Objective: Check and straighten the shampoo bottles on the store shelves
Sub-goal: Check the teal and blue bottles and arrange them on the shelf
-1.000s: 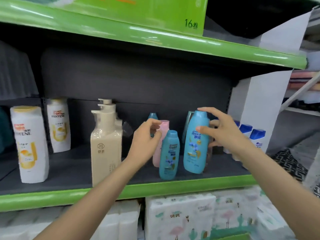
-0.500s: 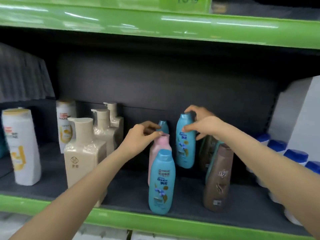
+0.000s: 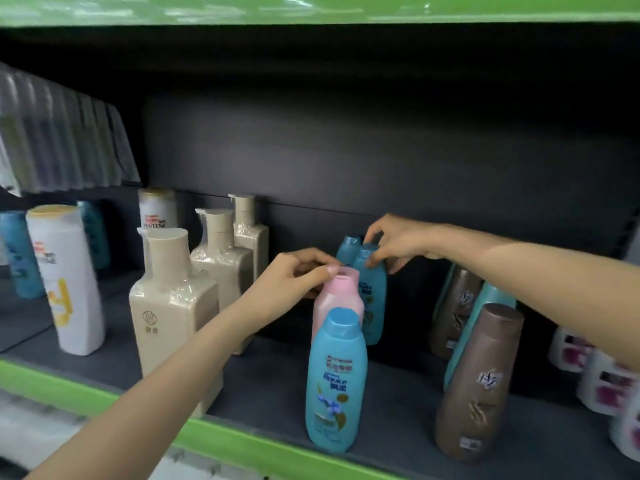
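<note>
Step in hand: squaring up the file of small bottles on the shelf [image 3: 270,386], w/ the front blue bottle [image 3: 335,382] as landmark. Directly behind it stands the pink bottle [image 3: 337,297], and behind that, slightly to the right, a second blue bottle [image 3: 372,296], w/ a third blue cap [image 3: 348,244] peeking out further back. Left hand [image 3: 294,275] has its grip pinched on the pink bottle's cap, thumb and fingertips curled round the rim. Right hand [image 3: 398,242] pinches the top of the second blue bottle, fingers curled over the cap. To do it well, I'd judge: steer from the caps but keep bases flat on the shelf, since these bottles are tall and narrow and prob. tip easily. Twist each so the label faces front, then slide it into line straight behind the front blue bottle. Small nudges only; the two held bottles look close together, so moving one may knock the other. Right of the front blue bottle, the brown bottles [image 3: 479,386] lean and a teal one is wedged between them, so they likely need doing next. Left of it, the beige pump bottles [image 3: 176,306] look upright, roughly in file.
</note>
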The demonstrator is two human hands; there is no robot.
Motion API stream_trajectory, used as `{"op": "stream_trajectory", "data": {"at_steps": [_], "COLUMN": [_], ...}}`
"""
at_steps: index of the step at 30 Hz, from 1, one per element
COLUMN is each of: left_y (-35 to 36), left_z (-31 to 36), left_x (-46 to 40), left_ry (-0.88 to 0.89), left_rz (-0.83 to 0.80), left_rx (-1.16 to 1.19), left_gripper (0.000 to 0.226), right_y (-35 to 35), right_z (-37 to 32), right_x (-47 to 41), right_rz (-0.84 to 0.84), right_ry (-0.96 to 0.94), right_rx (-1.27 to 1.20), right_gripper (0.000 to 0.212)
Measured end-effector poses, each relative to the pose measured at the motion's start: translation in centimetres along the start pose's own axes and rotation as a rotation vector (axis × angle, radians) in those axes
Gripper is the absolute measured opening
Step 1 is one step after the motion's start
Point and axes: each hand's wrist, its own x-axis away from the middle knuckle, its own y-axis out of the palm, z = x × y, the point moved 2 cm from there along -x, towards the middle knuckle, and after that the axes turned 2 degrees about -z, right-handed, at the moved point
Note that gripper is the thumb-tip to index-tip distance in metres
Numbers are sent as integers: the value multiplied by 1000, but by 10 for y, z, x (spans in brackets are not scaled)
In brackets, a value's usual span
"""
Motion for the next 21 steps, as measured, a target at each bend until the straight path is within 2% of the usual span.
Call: {"op": "stream_trajectory", "data": {"at_steps": [6,11,15,19,21], "left_y": [1,3,3,-1,-5], "left_z": [0,-2,-1,-5,-14], "left_x": [2,3,2,-13,-30], "left_ry": [-4,1,9,-21,-62], "left_rz": [6,19,22,143,224], "left_rx": [7,14,-28,-83,-108], "left_gripper": [24,16,21,23,19], "right_y": [6,14,15,7,-5], "right_z": [1,0,4,8,9], "right_x": [-9,-14,-18,-17,-17], "right_rz": [-19,1,13,-39,-38], "right_ry": [-40,-45,-40,-15,-15], "right_rx": [-59,-29,-79,-116,-140], "right_gripper": [28,37,38,42,37]}}
